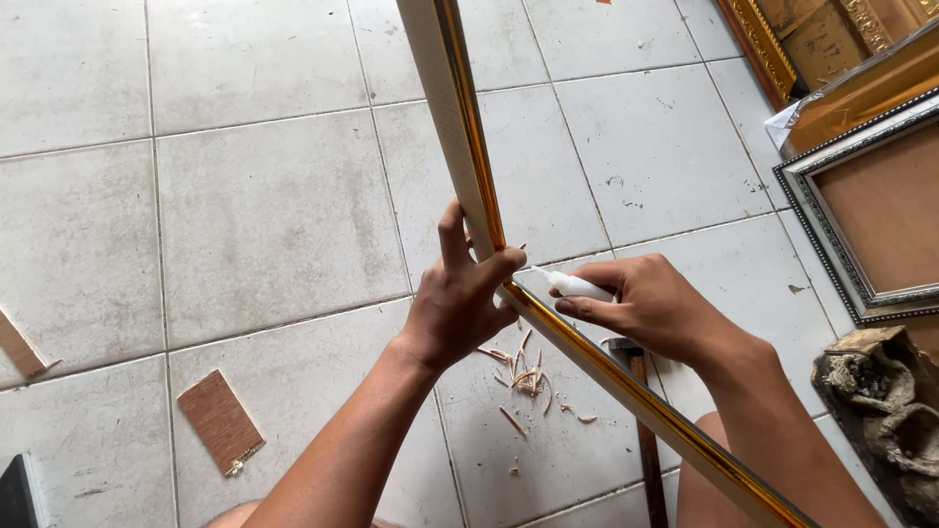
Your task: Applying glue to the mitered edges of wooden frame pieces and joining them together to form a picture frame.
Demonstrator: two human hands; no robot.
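Observation:
My left hand grips the corner where two frame mouldings meet. One cream and gold moulding strip rises up and away from the corner. The other gold-edged strip runs down to the lower right. My right hand holds a small white glue tube, its nozzle pointing left at the corner joint just beside my left thumb.
Grey floor tiles lie below. Wood shavings are scattered under the joint. A hammer lies under my right forearm. A brown board piece sits lower left. Finished picture frames lean at the right, above a rough wood lump.

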